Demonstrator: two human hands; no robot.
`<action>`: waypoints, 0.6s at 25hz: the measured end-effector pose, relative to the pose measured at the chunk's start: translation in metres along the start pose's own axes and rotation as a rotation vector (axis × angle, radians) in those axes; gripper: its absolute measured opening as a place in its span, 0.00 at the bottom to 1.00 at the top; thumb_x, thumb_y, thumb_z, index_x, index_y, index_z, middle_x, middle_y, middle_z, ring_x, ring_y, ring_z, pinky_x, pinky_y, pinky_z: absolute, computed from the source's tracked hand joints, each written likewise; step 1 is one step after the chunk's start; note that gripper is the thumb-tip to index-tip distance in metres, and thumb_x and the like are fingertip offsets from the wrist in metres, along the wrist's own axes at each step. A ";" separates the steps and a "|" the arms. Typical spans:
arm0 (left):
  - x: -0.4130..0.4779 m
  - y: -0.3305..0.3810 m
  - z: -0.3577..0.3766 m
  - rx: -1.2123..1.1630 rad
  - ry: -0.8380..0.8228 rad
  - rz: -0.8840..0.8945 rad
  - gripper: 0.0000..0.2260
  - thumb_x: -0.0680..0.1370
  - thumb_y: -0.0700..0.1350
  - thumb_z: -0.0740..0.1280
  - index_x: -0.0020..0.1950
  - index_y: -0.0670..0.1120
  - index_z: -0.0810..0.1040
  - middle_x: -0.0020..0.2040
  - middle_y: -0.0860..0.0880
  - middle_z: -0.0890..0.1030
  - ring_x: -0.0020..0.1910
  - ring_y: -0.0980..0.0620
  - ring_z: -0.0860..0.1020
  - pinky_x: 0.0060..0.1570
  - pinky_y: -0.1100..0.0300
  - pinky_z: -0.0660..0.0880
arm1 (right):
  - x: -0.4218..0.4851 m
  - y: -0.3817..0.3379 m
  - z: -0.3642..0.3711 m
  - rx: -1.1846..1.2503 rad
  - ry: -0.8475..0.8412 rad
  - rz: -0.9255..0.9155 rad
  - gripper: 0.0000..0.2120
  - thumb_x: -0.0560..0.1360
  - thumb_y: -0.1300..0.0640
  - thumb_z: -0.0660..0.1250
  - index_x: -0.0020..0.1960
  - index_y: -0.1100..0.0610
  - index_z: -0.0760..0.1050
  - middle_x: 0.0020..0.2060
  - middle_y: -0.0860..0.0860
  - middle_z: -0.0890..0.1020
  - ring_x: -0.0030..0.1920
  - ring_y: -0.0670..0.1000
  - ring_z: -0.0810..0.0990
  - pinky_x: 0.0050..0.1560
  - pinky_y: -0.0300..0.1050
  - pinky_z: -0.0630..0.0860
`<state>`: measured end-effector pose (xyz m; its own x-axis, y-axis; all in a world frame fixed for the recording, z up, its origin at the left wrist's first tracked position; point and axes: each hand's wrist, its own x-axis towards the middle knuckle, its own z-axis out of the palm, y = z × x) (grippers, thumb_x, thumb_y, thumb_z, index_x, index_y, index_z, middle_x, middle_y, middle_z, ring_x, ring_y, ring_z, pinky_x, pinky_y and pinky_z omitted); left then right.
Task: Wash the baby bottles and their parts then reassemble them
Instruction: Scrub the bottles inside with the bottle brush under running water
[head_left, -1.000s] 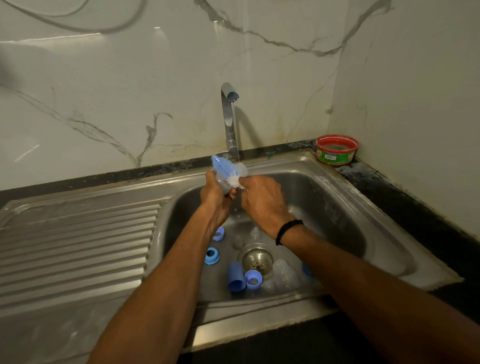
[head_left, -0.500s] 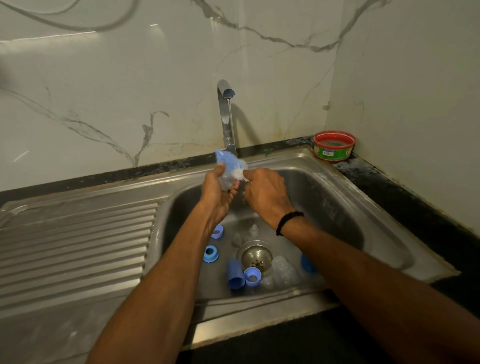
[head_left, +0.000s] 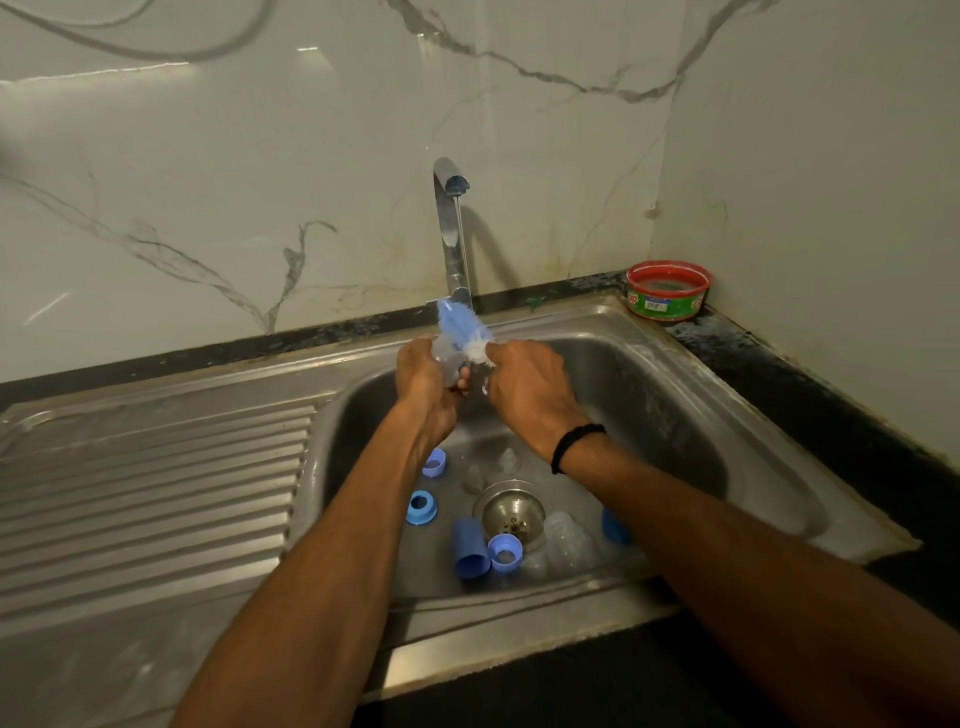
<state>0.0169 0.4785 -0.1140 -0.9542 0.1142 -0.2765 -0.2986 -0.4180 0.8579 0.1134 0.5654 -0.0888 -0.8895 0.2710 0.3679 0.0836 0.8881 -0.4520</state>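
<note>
Brush (head_left: 458, 328) tilted steeper in right grip (head_left: 530, 389); bottle (head_left: 444, 359) in left grip (head_left: 426, 387).

**Views:** 1, head-worn, wide-angle.
**Position:** above and behind the left hand (head_left: 427, 385) and right hand (head_left: 535, 396); both forearms rise from the bottom edge.
**Facing:** forward and down, into the sink (head_left: 675, 395) basin below the hands, toward the tap (head_left: 452, 234) and marble wall (head_left: 208, 182) beyond them.
**Range:** close, the wearer's own arms spanning it; the hands sit near frame centre.
**Coverage:** drainboard (head_left: 156, 493) left of the left hand; red tub (head_left: 667, 291) beyond and right of the right hand.
**Distortion:** straight edges bow toward the borders.
</note>
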 end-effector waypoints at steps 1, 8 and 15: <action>-0.001 0.001 -0.002 -0.033 0.011 0.000 0.19 0.84 0.52 0.59 0.63 0.39 0.78 0.47 0.42 0.84 0.33 0.50 0.81 0.33 0.58 0.77 | -0.001 -0.003 0.000 0.012 -0.021 -0.007 0.10 0.80 0.58 0.63 0.59 0.58 0.79 0.50 0.55 0.82 0.50 0.54 0.80 0.51 0.46 0.78; -0.005 0.005 -0.005 -0.046 -0.099 0.005 0.21 0.81 0.54 0.64 0.65 0.39 0.76 0.54 0.39 0.84 0.40 0.48 0.81 0.42 0.58 0.78 | 0.001 0.000 -0.002 0.032 0.007 -0.010 0.13 0.79 0.58 0.65 0.62 0.56 0.78 0.50 0.54 0.82 0.52 0.54 0.80 0.50 0.44 0.78; -0.002 0.002 -0.004 0.045 0.036 0.038 0.25 0.81 0.62 0.61 0.58 0.40 0.77 0.45 0.42 0.85 0.36 0.50 0.83 0.38 0.57 0.80 | 0.000 -0.002 0.001 0.041 0.057 -0.036 0.12 0.79 0.58 0.64 0.61 0.57 0.78 0.52 0.55 0.82 0.51 0.54 0.80 0.51 0.45 0.78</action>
<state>0.0181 0.4737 -0.1139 -0.9639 0.0661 -0.2579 -0.2632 -0.3803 0.8866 0.1128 0.5632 -0.0893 -0.8643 0.2607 0.4301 0.0320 0.8819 -0.4703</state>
